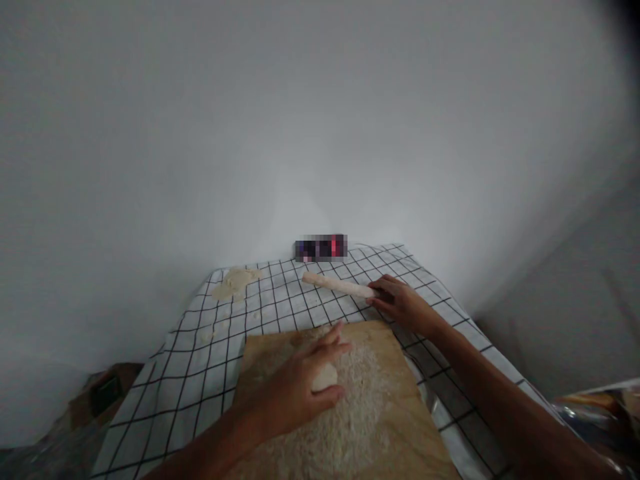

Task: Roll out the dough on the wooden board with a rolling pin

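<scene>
My right hand (395, 301) is closed around the right end of a thin, flour-dusted rolling pin (337, 285), which lies across the checked cloth beyond the board. My left hand (313, 380) is over a floured wooden board (420, 413), thumb and fingers around a small pale piece of dough (326, 378). Part of that dough is hidden under the palm. Loose flour (357, 390) is spread across the middle of the board. Thin, flat sheets of dough (235, 283) lie on the cloth at the far left.
A white cloth with black grid lines (190, 373) covers the table, which stands against a pale wall (320, 133). At the table's back edge is a blurred dark and red object (321, 247). A cardboard box (103, 397) is low at the left, and shiny packaging (600, 413) at the right.
</scene>
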Demonstrator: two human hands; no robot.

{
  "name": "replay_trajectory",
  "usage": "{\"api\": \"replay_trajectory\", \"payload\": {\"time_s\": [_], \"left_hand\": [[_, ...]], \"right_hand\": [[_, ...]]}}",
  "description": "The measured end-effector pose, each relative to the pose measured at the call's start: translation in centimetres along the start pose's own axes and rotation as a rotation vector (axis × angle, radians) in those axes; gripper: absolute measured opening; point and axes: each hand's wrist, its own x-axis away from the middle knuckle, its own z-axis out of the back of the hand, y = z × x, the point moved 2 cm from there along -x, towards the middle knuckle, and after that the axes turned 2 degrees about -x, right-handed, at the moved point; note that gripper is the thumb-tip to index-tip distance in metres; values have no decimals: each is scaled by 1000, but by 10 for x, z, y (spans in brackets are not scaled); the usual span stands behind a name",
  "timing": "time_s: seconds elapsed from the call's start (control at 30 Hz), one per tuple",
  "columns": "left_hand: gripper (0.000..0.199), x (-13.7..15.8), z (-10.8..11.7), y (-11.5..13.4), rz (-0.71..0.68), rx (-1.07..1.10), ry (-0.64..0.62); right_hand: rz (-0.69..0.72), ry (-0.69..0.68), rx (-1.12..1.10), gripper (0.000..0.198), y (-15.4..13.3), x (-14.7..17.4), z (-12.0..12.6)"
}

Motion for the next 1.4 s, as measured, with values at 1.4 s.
{"api": "replay_trajectory", "payload": {"time_s": [1.4], "left_hand": [[69,24,28,-21,41,308,205]], "right_hand": [[-62,116,-31,43,4,6,-12]]}}
